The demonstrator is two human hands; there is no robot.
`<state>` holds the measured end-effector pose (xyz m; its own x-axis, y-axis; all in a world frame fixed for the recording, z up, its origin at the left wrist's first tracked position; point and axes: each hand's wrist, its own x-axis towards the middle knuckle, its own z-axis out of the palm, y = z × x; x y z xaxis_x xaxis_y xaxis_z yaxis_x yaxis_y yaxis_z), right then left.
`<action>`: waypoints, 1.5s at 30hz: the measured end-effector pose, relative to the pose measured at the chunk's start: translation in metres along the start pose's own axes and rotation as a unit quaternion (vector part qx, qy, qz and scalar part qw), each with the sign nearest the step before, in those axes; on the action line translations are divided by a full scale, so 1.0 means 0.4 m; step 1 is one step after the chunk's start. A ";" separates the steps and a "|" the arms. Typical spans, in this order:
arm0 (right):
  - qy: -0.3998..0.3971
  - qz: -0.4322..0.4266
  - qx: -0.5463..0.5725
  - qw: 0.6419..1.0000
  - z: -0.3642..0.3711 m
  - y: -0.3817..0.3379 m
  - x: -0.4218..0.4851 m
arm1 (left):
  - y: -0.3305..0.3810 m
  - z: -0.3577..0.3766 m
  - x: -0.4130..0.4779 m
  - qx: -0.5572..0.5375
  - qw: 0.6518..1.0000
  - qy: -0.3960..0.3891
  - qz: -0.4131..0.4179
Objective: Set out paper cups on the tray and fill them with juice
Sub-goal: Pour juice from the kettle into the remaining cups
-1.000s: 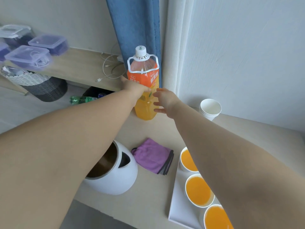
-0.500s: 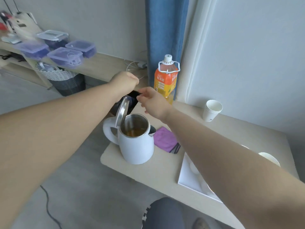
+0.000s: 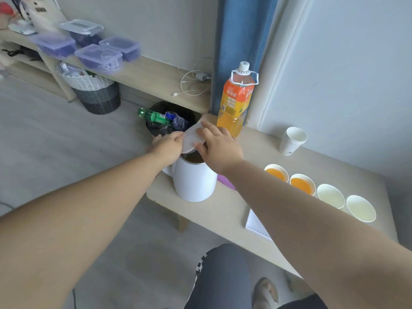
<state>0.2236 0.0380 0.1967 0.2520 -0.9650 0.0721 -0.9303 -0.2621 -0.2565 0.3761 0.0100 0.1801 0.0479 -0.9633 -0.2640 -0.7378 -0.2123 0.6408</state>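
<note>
The orange juice bottle (image 3: 235,101) stands capped at the table's far corner, apart from both hands. On the white tray (image 3: 256,223) is a row of paper cups: two hold juice (image 3: 276,173) (image 3: 303,184), and two more (image 3: 330,195) (image 3: 361,208) look pale inside. A stack of spare paper cups (image 3: 293,141) stands by the wall. My right hand (image 3: 219,144) holds the tilted lid (image 3: 191,139) of a white kettle (image 3: 194,180) between thumb and fingers. My left hand (image 3: 167,146) touches the lid's left edge with its fingertips.
A purple cloth (image 3: 226,182) lies behind the kettle, mostly hidden. A black bin (image 3: 169,121) with bottles in it sits on the floor past the table's left end. A shelf with plastic boxes (image 3: 98,55) and a woven basket (image 3: 93,90) is further left. My knee (image 3: 223,275) is under the table edge.
Both hands left the juice bottle and came back to the kettle. The kettle lid, upright half a second ago, now tilts down under my hands. The view pulled back from the table.
</note>
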 end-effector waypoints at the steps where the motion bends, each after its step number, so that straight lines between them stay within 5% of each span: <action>1: -0.017 0.008 -0.003 1.000 0.010 0.007 -0.006 | -0.012 0.002 -0.001 0.027 1.000 -0.004 0.015; 10: -0.175 0.067 0.014 0.982 0.084 0.048 -0.049 | -0.047 0.014 0.001 0.173 0.984 -0.012 0.050; 22: -0.213 0.075 0.039 0.973 0.078 0.051 -0.052 | -0.052 -0.016 -0.025 0.252 0.964 -0.034 0.078; 25: -0.146 0.100 0.062 0.982 0.085 0.030 -0.081 | -0.049 -0.007 -0.069 0.314 0.946 -0.001 0.083; 30: 0.115 0.151 0.221 0.957 0.150 -0.054 -0.208 | -0.042 0.025 -0.151 0.362 0.931 0.014 0.050; 34: 0.047 0.239 0.349 0.905 0.190 -0.092 -0.267 | -0.032 0.048 -0.213 0.330 0.943 -0.002 0.048; 38: -0.049 0.260 0.466 0.844 0.195 -0.121 -0.297 | -0.038 0.087 -0.275 0.179 0.980 -0.046 0.074; 41: -0.017 0.289 0.493 0.821 0.200 -0.124 -0.317 | -0.051 0.103 -0.294 0.076 0.990 -0.058 0.099; 45: 0.030 0.312 0.454 0.834 0.202 -0.106 -0.343 | -0.067 0.092 -0.267 0.002 0.997 0.009 0.082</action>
<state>0.2499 0.1811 0.1197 -0.2462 -0.9192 -0.3073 -0.2837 0.3715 -0.8840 0.3662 0.1245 0.1646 -0.0612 -0.9879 -0.1424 -0.7393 -0.0509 0.6714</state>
